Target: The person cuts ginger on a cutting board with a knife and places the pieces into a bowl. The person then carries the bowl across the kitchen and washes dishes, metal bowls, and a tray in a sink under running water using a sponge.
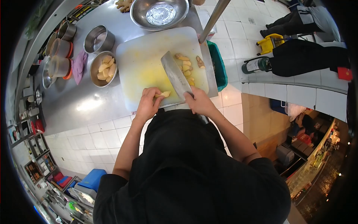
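My left hand [150, 100] pinches a pale yellow piece of peeled ginger [164, 94] near the front edge of the white cutting board [138, 59]. In my right hand [199, 100] is a cleaver [175, 74], its broad blade slanting up and left over the board. Several ginger pieces [186, 68] lie to the right of the blade, some with brown skin on them. A strip of brown skin or unpeeled ginger [200, 62] rests near the board's right edge. Left of the board, a metal bowl [93, 76] holds several peeled pieces [107, 69].
A large steel bowl [140, 18] stands behind the board, with a ginger root [124, 5] beside it. Metal pots [97, 39], plastic tubs [59, 66] and a purple cloth [78, 66] sit at left. A green bin [220, 69] stands beyond the table's right edge.
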{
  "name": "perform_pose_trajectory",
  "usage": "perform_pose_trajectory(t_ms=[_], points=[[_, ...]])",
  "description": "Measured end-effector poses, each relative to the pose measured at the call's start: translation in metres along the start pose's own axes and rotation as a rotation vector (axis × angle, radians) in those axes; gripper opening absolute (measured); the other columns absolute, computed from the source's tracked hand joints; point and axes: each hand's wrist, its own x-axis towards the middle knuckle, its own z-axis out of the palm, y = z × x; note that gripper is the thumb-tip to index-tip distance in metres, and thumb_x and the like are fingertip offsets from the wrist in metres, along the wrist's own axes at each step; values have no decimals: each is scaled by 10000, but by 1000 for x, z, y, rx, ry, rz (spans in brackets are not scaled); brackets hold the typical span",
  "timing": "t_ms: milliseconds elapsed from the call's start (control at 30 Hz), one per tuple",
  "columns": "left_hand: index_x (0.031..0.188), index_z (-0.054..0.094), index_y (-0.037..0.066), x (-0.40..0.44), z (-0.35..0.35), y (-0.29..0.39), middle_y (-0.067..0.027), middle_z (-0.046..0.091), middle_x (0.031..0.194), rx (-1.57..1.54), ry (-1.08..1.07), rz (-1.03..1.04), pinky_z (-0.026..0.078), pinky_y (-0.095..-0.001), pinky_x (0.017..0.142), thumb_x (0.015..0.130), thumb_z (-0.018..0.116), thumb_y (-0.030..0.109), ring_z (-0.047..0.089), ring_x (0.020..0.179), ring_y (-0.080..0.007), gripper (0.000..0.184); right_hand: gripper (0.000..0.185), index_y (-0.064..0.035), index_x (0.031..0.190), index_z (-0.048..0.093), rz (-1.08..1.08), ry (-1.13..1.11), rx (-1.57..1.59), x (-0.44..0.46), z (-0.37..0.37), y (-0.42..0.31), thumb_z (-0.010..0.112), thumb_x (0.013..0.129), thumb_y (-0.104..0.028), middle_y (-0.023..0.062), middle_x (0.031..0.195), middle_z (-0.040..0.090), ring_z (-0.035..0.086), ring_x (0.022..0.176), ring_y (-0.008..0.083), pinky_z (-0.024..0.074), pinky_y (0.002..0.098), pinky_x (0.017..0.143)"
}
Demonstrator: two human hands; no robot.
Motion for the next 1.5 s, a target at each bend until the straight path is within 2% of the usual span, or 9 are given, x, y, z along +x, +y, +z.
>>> perform_pose_trajectory(t_ms=[133,433,500,1167,1267,1333,1367,1433,1500], points=[[1087,635,21,-3,4,1,-160,670,1065,-73,75,-21,503,-450,883,886,763,58,596,1031,-387,241,278,48,1140,602,45,-113,146,6,2,5,569,1051,-213,61,631,573,562,433,145,469,326,427],[1056,678,17,-23,34,-2,-145,687,1100,-163,356,-65,549,-395,822,839,794,10,622,1025,-334,245,254,30,1037,595,114,-145,233,12,12,-2,583,1055,-223,52,595,560,556,428,152,466,331,425],[1057,699,31,-24,37,-4,-139,704,1122,-150,413,24,561,-365,830,832,796,-5,659,1006,-301,248,254,30,1032,593,87,-155,218,14,15,-2,581,1055,-222,50,593,558,557,429,151,466,330,425],[1036,710,32,-26,35,-16,-132,716,1106,-129,368,126,543,-417,887,847,762,-19,656,1042,-346,203,266,41,1102,606,25,-141,98,27,39,-8,573,1050,-218,52,590,563,561,415,141,455,325,401],[1058,704,32,-27,35,-12,-131,709,1088,-98,391,123,548,-405,862,845,760,-23,659,1002,-333,226,239,25,1072,604,47,-110,120,29,36,-2,578,1038,-211,99,599,582,577,431,217,501,386,459],[1076,698,31,-22,36,-7,-133,704,1074,-70,418,130,554,-393,840,845,758,-27,665,965,-321,246,175,7,1035,601,-280,99,-262,26,33,10,586,998,-163,166,649,634,640,519,335,543,468,555],[1097,691,26,-20,36,-5,-132,701,1065,-128,426,75,559,-374,810,845,766,-20,672,911,-295,267,175,7,1035,601,-280,103,-263,23,32,16,586,998,-163,166,649,634,640,519,335,543,468,555],[1117,683,22,-19,39,-4,-130,697,1056,-189,425,22,564,-355,780,845,773,-14,678,857,-269,289,265,13,1159,610,-381,103,-675,6,32,-6,607,953,-152,174,707,679,691,617,350,548,454,583],[1152,682,22,-13,43,-9,-117,696,1068,-230,458,-41,570,-331,722,823,786,-3,690,814,-221,345,313,-5,1200,622,-429,116,-740,-6,44,-19,617,915,-134,190,782,711,706,655,366,560,466,598]])
